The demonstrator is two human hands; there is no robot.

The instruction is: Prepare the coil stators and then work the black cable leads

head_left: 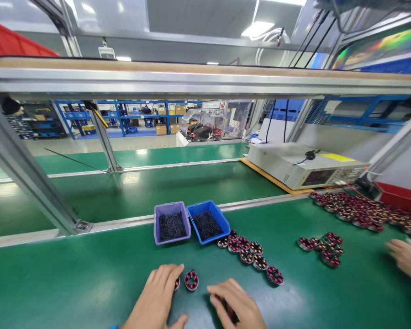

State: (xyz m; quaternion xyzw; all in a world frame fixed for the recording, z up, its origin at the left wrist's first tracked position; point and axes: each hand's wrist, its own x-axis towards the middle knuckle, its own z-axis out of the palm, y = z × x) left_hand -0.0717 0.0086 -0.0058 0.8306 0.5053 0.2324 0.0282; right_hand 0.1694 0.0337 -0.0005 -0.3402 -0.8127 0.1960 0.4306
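My left hand (159, 294) rests near the front edge of the green mat (71, 274), its fingers curled over a small round wound coil ring that is mostly hidden. Another coil ring (191, 280) with red and copper windings lies just right of those fingertips. My right hand (235, 304) is curled knuckles-up over something dark I cannot make out. Two small bins stand behind: a purple bin (171, 208) and a blue bin (222, 219), both holding thin dark pieces. A row of coil rings (250, 253) runs from the blue bin toward the right.
A small cluster of coil rings (324, 249) lies to the right, and a long pile of them (363, 212) sits by a red tray (400, 196). Another person's hand (407, 260) reaches in at the right edge. A beige test instrument (304, 167) stands behind.
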